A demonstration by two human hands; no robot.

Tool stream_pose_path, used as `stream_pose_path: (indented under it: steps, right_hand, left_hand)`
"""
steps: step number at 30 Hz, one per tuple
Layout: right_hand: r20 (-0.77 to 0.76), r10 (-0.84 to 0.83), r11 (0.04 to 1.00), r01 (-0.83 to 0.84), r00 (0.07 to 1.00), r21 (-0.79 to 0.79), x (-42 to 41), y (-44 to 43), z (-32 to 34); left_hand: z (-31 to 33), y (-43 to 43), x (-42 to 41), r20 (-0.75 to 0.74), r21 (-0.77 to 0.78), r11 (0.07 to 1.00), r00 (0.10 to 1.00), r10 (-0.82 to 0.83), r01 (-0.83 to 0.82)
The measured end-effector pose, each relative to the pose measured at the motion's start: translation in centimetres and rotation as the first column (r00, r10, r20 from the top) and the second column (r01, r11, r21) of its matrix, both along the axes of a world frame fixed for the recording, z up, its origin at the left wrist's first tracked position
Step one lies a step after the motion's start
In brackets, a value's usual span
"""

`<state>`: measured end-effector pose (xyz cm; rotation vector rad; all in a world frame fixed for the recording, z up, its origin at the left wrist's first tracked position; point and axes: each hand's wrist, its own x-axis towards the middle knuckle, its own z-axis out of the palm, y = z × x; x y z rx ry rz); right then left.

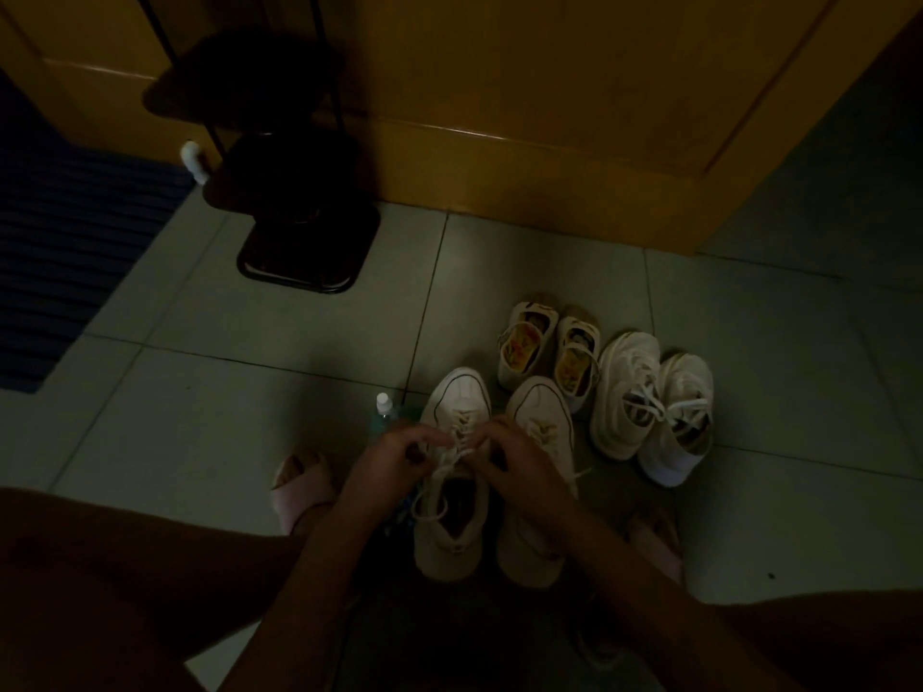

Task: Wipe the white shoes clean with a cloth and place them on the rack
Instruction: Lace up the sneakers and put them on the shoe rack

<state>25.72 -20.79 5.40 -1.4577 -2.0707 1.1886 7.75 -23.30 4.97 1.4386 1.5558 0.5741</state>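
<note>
In dim light, a pair of white lace-up sneakers stands on the tiled floor before me: the left one [452,531] and the right one [542,422]. My left hand [387,459] and my right hand [519,459] both pinch the laces of the left sneaker over its tongue. Two more pairs lie beyond: small strap shoes [549,352] with yellow insoles and white knit sneakers [654,402]. The dark tiered shoe rack [299,192] stands at the back left against the wooden door. A patterned cloth shows only as a sliver under my left wrist.
A small bottle with a white cap [383,409] stands left of the sneaker. My feet in pink slippers [299,486] flank the shoes. A dark blue mat [65,242] lies at far left. A wooden door [549,117] closes off the back.
</note>
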Motion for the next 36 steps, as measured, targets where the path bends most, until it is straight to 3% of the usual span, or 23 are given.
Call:
stream_pose_path:
  steps: [4,11,15,18,21,23,26,30,31,33,36]
  right_hand:
    - [-0.206,-0.188,0.966,0.142,0.96,-0.217,0.6,0.2,0.3]
    - [-0.258,-0.225,0.943,0.144,0.94,-0.299,0.8,1.2,0.5]
    - [-0.25,-0.24,0.944,0.165,0.938,-0.286,0.7,1.8,1.1]
    - [-0.225,-0.095,0.946,0.017,0.97,-0.324,1.1,2.7,2.3]
    - [-0.085,-0.042,0.953,0.015,0.995,-0.302,1.9,3.4,2.9]
    - [-0.064,-0.229,0.916,0.193,0.971,-0.352,2.2,3.9,3.0]
    - [-0.161,-0.534,0.762,0.39,0.83,-0.517,2.2,4.6,3.2]
    - [-0.29,-0.618,0.732,0.4,0.731,-0.552,1.5,5.1,4.0]
    - [-0.313,-0.65,0.716,0.42,0.693,-0.558,1.3,5.3,4.3]
    - [-0.34,-0.671,0.714,0.452,0.659,-0.534,0.9,5.5,4.7]
    - [-0.37,-0.582,0.8,0.427,0.725,-0.421,0.4,5.7,5.1]
  left_hand:
    - [0.1,0.3,0.2,-0.124,0.09,0.987,0.984,-0.124,0.136]
    - [0.7,1.3,0.5,-0.224,0.167,0.955,0.952,-0.207,0.247]
    - [0.0,1.6,0.8,0.022,0.132,0.991,0.999,-0.023,0.02]
    - [0.5,1.6,1.5,0.225,0.002,0.997,0.972,0.071,-0.073]
    - [1.0,2.0,1.8,0.374,-0.081,0.97,0.895,0.243,-0.23]
    - [1.2,2.6,1.7,0.457,-0.192,0.916,0.794,0.402,-0.353]
    - [1.8,3.3,1.9,0.545,-0.329,0.847,0.649,0.532,-0.418]
    - [2.4,4.2,2.4,0.667,-0.437,0.798,0.447,0.597,-0.415]
    - [2.5,4.4,2.3,0.663,-0.42,0.801,0.459,0.592,-0.427]
    - [2.8,4.8,2.4,0.602,-0.352,0.842,0.59,0.537,-0.408]
    - [3.4,5.4,2.9,0.464,-0.243,0.933,0.813,0.352,-0.266]
